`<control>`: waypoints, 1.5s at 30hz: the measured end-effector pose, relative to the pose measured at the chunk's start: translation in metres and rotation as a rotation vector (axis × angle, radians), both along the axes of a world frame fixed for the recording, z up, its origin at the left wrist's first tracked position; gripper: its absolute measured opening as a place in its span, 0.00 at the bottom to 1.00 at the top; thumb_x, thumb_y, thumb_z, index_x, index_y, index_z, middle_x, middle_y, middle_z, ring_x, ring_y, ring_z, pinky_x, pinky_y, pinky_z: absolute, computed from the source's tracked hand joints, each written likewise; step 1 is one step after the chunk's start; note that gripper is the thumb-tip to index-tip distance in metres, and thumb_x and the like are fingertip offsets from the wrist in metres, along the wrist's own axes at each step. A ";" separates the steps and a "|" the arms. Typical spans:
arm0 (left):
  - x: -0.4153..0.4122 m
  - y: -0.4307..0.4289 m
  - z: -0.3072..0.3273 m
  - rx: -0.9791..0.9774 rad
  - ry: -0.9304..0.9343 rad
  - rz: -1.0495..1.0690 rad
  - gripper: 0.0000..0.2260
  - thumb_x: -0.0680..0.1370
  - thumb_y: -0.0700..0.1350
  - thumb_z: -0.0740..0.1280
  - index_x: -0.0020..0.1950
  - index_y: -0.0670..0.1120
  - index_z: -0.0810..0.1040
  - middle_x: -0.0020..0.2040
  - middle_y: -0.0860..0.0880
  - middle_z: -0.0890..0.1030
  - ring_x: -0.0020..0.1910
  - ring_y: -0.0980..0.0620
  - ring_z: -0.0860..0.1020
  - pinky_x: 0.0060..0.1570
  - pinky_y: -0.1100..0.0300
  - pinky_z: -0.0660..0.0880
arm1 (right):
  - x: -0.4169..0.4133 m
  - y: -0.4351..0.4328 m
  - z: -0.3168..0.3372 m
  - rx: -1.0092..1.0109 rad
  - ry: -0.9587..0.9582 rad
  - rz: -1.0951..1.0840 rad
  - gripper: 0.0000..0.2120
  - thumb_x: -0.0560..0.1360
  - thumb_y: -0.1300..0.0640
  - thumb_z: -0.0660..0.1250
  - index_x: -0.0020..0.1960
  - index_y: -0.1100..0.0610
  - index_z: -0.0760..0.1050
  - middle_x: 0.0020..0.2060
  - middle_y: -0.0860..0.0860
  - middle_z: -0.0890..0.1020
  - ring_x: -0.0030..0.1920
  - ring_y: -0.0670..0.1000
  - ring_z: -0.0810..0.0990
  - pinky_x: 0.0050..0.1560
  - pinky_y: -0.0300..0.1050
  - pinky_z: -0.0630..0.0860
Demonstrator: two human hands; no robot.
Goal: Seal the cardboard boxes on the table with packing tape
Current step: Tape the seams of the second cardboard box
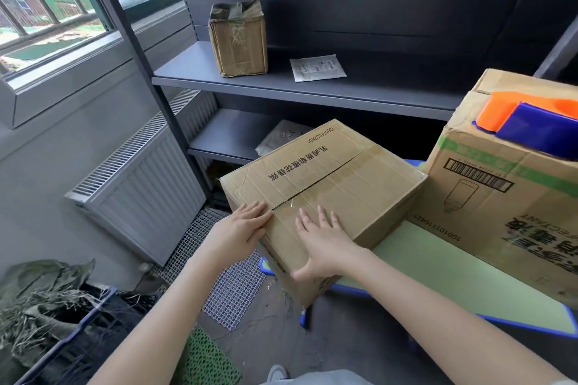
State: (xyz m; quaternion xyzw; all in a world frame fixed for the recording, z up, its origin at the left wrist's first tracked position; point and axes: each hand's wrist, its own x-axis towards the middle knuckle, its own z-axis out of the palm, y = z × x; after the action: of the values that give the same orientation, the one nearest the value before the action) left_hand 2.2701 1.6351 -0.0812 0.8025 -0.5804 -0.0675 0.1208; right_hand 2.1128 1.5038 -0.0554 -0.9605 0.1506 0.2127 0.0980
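- A blue crate (67, 333) of dry grass stands on the floor at the far left, with a grey radiator (147, 184) against the wall behind it.
- A white mesh mat (231, 284) lies on the floor beside the table's left end.
- On the dark shelf unit (281, 87) behind, a small taped box (239, 40) stands upright, and a flat paper packet (317, 68) lies just to its right.
- The left hand (247, 225) lies flat with straight fingers on the near left edge of the cardboard box (337, 178), its fingertips at the end of the top seam.
- That cardboard box sits at the left end of the table (438, 278), and its near left corner juts out past the table's edge. Its top flaps are folded down and meet in a dark seam line, along which runs a glossy band of clear tape.
- The right hand (325, 244) presses on the same top near the front edge, fingers spread and straight, thumb down over the near side face; it grips nothing.
- A larger box (500, 206) stands further right on the table, touching the first box.
- An orange and blue tape dispenser (531, 125) rests on top of the larger box, near the picture's right edge.
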 end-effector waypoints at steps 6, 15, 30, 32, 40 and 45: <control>-0.015 0.009 0.018 0.136 -0.128 0.058 0.25 0.75 0.66 0.59 0.71 0.63 0.64 0.73 0.64 0.59 0.70 0.66 0.63 0.61 0.67 0.66 | -0.017 -0.008 0.002 0.080 0.003 0.113 0.49 0.70 0.41 0.66 0.77 0.55 0.39 0.75 0.50 0.36 0.73 0.61 0.32 0.72 0.61 0.35; -0.043 -0.021 0.006 -0.031 -0.272 -0.068 0.21 0.69 0.64 0.55 0.41 0.57 0.85 0.38 0.59 0.84 0.31 0.59 0.82 0.19 0.67 0.72 | -0.039 -0.059 0.015 0.074 0.125 0.134 0.49 0.70 0.52 0.69 0.77 0.53 0.37 0.75 0.47 0.37 0.75 0.52 0.36 0.73 0.57 0.36; -0.075 -0.113 -0.032 -0.142 -0.294 -0.314 0.33 0.62 0.58 0.76 0.61 0.40 0.79 0.60 0.44 0.79 0.60 0.45 0.77 0.59 0.48 0.72 | -0.068 -0.098 -0.010 -0.140 -0.076 -0.176 0.36 0.78 0.43 0.57 0.77 0.56 0.44 0.76 0.49 0.45 0.76 0.53 0.44 0.75 0.56 0.46; -0.073 -0.119 -0.030 -0.137 -0.250 -0.314 0.34 0.60 0.57 0.79 0.60 0.41 0.79 0.60 0.45 0.80 0.60 0.45 0.78 0.58 0.48 0.73 | -0.067 -0.102 -0.011 -0.150 -0.098 -0.187 0.35 0.78 0.42 0.56 0.77 0.55 0.44 0.76 0.48 0.45 0.76 0.53 0.44 0.74 0.55 0.45; -0.066 -0.135 -0.011 -0.196 -0.227 -0.266 0.28 0.71 0.68 0.60 0.51 0.47 0.84 0.53 0.53 0.83 0.53 0.51 0.81 0.44 0.57 0.80 | -0.071 -0.115 0.000 -0.084 -0.143 -0.163 0.32 0.78 0.41 0.56 0.77 0.53 0.52 0.76 0.47 0.51 0.76 0.51 0.51 0.74 0.52 0.53; -0.086 -0.178 0.022 -0.160 0.045 -0.148 0.17 0.80 0.55 0.58 0.61 0.50 0.79 0.57 0.51 0.81 0.56 0.52 0.77 0.51 0.59 0.74 | -0.094 -0.145 0.048 -0.039 -0.407 -0.325 0.22 0.81 0.48 0.56 0.73 0.52 0.64 0.71 0.48 0.67 0.71 0.49 0.63 0.69 0.45 0.63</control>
State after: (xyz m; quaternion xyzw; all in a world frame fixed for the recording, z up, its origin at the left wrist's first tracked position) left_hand 2.1842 1.4569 -0.0593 0.7436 -0.6386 -0.0479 0.1921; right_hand 2.0192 1.3584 -0.0075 -0.9484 0.2841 -0.0065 0.1407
